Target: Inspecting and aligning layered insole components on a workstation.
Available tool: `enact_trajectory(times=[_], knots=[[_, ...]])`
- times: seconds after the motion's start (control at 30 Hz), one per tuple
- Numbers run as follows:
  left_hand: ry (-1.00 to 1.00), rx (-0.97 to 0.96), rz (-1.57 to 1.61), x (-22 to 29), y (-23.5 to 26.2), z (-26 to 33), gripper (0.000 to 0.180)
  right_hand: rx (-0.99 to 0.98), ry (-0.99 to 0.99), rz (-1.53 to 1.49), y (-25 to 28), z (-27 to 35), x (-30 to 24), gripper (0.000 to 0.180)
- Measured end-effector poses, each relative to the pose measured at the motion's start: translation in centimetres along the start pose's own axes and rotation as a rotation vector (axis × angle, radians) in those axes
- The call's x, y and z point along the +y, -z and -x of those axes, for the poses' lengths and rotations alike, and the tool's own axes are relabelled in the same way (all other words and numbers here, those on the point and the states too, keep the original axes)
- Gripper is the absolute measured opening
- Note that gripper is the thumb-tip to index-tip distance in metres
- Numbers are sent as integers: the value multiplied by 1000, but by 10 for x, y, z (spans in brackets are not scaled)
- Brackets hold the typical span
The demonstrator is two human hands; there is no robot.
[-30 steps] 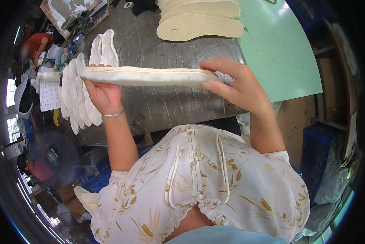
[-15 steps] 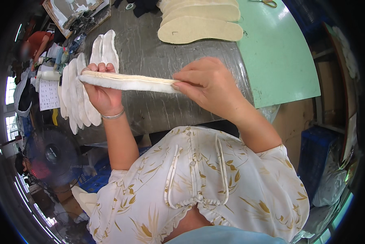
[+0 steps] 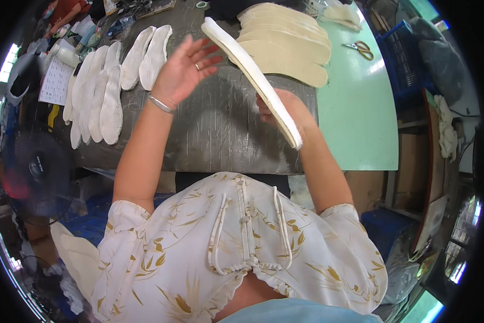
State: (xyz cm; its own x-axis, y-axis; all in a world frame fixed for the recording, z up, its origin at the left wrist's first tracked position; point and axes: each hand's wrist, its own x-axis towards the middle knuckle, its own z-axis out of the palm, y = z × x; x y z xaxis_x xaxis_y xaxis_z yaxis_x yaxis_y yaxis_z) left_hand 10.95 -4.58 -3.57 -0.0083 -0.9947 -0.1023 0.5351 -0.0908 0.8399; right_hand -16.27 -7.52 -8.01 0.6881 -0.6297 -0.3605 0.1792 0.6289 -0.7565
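Note:
A long insole (image 3: 252, 79) with a white fleecy side and beige layered edge is held on its edge, slanting from upper left to lower right. My right hand (image 3: 286, 106) grips it near its lower half from behind, fingers curled and partly hidden by it. Whether it is one insole or a pair cannot be told. Close to its upper end but apart from it, my left hand (image 3: 187, 69) is raised with fingers spread and nothing in it. Several white fleecy insoles (image 3: 111, 105) lie in an overlapping row at left, with two more insoles (image 3: 154, 59) beside them.
Beige insoles (image 3: 287, 56) are stacked at the back of the dark tabletop (image 3: 199, 137). Scissors (image 3: 364, 50) rest on the green board (image 3: 360, 118) at right. A written sheet (image 3: 55, 81), a white bottle (image 3: 65, 54) and a fan (image 3: 37, 167) stand left; another person's sleeve (image 3: 64, 7) shows behind.
My left hand has let go of the insole and opened. My right hand has turned the insole from nearly level to a steep slant. The view has shifted.

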Motion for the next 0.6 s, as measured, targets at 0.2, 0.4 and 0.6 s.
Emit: enact_trajectory(times=[0.2, 0.4, 0.6], knots=[[57, -10, 157, -73, -23, 13, 56, -85, 46, -322, 0, -10, 44, 31], [2, -192, 182, -73, -36, 18, 69, -45, 75, -160, -19, -12, 61, 35], [7, -251, 0, -56, -30, 27, 82, 59, 71, 253, -31, -13, 47, 32]])
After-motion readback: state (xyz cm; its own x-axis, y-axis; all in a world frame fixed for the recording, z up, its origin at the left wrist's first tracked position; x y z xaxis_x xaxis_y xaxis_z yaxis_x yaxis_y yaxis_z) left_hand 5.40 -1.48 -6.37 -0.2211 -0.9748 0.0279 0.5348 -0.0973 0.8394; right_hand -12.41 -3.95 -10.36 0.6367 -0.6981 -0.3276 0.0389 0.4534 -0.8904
